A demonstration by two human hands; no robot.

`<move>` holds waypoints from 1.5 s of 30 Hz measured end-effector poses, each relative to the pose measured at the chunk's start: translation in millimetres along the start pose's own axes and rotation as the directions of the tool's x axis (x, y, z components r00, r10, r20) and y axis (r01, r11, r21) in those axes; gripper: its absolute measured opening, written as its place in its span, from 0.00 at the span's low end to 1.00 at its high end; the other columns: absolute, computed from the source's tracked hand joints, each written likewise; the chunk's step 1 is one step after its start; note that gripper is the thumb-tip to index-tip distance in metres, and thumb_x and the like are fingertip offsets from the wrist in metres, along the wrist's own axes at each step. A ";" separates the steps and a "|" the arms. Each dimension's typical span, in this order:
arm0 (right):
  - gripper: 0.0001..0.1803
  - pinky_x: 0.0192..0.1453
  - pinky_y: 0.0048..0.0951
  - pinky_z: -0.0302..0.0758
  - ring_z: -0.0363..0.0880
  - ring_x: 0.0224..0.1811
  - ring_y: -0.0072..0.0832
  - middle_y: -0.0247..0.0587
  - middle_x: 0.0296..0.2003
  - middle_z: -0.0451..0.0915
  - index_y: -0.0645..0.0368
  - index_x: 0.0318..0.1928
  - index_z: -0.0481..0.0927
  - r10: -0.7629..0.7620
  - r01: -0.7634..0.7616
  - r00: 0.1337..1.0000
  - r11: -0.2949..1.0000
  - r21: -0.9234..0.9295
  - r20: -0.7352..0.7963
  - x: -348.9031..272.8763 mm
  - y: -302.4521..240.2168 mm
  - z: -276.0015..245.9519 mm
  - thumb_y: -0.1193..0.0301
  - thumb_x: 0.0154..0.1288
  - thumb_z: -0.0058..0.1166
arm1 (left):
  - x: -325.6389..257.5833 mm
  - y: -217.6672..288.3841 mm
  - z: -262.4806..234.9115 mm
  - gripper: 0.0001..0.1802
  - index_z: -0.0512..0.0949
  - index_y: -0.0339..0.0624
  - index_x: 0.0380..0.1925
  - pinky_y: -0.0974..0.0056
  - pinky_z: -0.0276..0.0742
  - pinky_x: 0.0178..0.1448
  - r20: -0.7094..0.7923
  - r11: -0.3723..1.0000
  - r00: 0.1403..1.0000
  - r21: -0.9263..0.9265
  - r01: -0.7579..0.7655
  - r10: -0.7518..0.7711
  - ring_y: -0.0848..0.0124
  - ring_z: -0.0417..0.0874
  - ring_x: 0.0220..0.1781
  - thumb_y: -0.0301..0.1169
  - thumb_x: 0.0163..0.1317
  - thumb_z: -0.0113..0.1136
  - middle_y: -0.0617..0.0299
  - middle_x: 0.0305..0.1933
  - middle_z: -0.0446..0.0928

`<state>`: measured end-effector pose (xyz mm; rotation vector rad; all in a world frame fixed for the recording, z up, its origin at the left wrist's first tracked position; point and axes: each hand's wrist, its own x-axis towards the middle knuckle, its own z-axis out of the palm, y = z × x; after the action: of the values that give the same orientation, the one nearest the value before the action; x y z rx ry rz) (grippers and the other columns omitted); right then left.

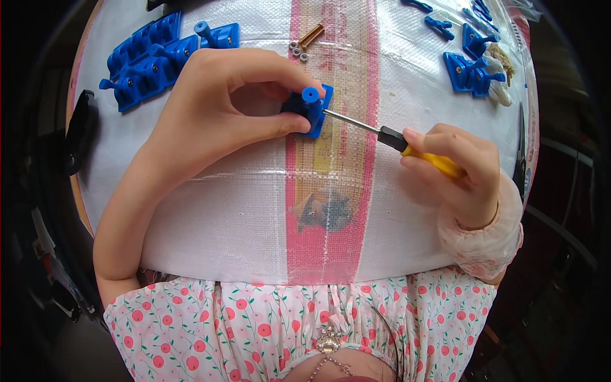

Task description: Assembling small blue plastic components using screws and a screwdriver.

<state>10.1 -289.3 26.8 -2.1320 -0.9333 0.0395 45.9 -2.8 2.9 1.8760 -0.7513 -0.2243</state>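
Note:
Between the thumb and fingers of my left hand point(219, 105) is a blue plastic bracket point(316, 114) with a flat plate and a round peg. My right hand point(455, 162) is closed round the handle of a screwdriver point(398, 139), yellow and black with a metal shaft. The shaft points left, and its tip meets the right side of the bracket. Whether a screw sits under the tip cannot be made out. Beyond my left hand lie copper-coloured bolts point(312, 37) and several small silver nuts point(297, 52).
Assembled blue brackets point(143, 63) stand in a group at the far left. More blue brackets point(471, 73) and loose blue levers point(439, 27) lie at the far right, beside a tan and white bundle point(501, 70). A black object point(83, 130) rests at the left edge of the woven sheet point(223, 235).

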 end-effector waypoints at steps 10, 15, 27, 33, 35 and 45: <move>0.07 0.24 0.18 0.64 0.72 0.22 0.13 0.41 0.27 0.82 0.68 0.33 0.76 0.185 -0.182 0.983 0.966 0.185 -0.003 9.3 5.3 -0.5 0.78 0.60 0.61 | 1.0 -2.3 -1.3 0.17 0.84 0.40 0.40 0.72 0.77 0.49 -0.011 0.999 1.000 0.047 0.023 -0.022 0.74 0.83 0.40 0.23 0.47 0.74 0.61 0.39 0.84; 0.08 0.21 0.18 0.58 0.66 0.19 0.10 0.35 0.24 0.80 0.66 0.32 0.76 0.377 -0.380 0.923 0.856 0.351 0.080 15.8 -1.1 -4.5 0.75 0.61 0.62 | 0.0 -5.6 -0.1 0.17 0.84 0.38 0.40 0.72 0.77 0.49 -0.011 0.994 0.998 -0.084 0.068 -0.069 0.75 0.82 0.41 0.22 0.47 0.73 0.60 0.40 0.83; 0.12 0.22 0.15 0.54 0.63 0.19 0.09 0.27 0.20 0.72 0.60 0.40 0.78 0.612 -0.743 0.662 0.460 0.486 0.433 14.4 4.4 -8.5 0.63 0.67 0.56 | -2.5 -5.7 2.4 0.17 0.82 0.36 0.43 0.70 0.78 0.52 -0.018 0.989 0.996 -0.117 0.088 -0.090 0.73 0.83 0.46 0.20 0.51 0.70 0.58 0.44 0.82; 0.12 0.25 0.15 0.55 0.64 0.23 0.10 0.25 0.23 0.70 0.60 0.39 0.75 0.493 -0.503 0.861 0.796 0.336 0.121 7.1 -6.3 -17.3 0.66 0.63 0.61 | -1.0 -11.4 2.6 0.23 0.76 0.35 0.50 0.69 0.80 0.53 -0.050 0.995 0.998 -0.093 0.044 -0.049 0.71 0.83 0.48 0.22 0.52 0.70 0.57 0.47 0.81; 0.13 0.25 0.18 0.57 0.65 0.22 0.12 0.25 0.22 0.70 0.61 0.38 0.74 0.353 -0.332 0.935 0.904 0.270 -0.031 9.7 -10.2 -15.1 0.70 0.59 0.64 | -2.7 -13.7 4.4 0.25 0.75 0.36 0.51 0.68 0.80 0.53 -0.057 0.999 0.998 -0.053 0.009 -0.012 0.71 0.83 0.48 0.22 0.52 0.70 0.56 0.47 0.81; 0.14 0.29 0.28 0.70 0.75 0.24 0.36 0.45 0.26 0.75 0.65 0.39 0.77 -0.076 0.060 0.993 0.985 -0.160 -0.095 74.0 -17.7 35.2 0.78 0.52 0.66 | -4.5 -7.4 7.3 0.13 0.81 0.35 0.38 0.73 0.79 0.38 -0.110 0.999 0.993 -0.025 0.038 -0.040 0.76 0.83 0.33 0.22 0.51 0.70 0.60 0.36 0.81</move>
<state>42.1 -212.1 34.2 -2.2210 -0.9761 -0.1802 41.8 -3.9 -7.6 1.8667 -0.6351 -0.1519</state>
